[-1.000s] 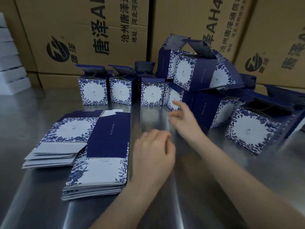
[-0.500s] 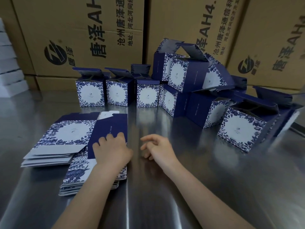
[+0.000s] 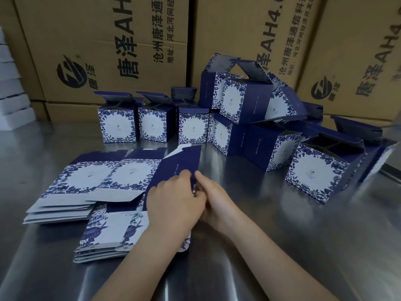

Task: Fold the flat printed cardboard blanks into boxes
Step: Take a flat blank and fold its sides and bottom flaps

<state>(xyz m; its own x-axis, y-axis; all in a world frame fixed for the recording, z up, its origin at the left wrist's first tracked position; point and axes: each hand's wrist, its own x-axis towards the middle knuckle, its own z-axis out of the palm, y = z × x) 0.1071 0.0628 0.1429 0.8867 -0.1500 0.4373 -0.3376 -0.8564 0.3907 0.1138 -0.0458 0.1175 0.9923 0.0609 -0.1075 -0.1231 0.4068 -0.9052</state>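
Both forearms are reaching forward over the table and meeting at the right edge of the top blank on the near stack. The left hand is lying palm down on that blank, fingers curled over its right edge. The right hand is pressing in from the side, its fingertips touching the same edge just beside the left fingers. Both hands are closing on the blank, the dark blue panel between them lifting slightly, though how firmly the right hand is gripping cannot be told, since the left is covering its thumb.

Left of the grip, a second stack of flat blanks is lying partly under the first. Beyond the grip, folded boxes with open top flaps are standing in a row, and more are piling up to the right of it, two sitting on top of others, with one large-looking box nearest the camera on the right.

The table is bare, shiny metal, reflecting light. Behind it, big brown cartons with black printed lettering are forming a wall, and white boxes are stacking at the far left.
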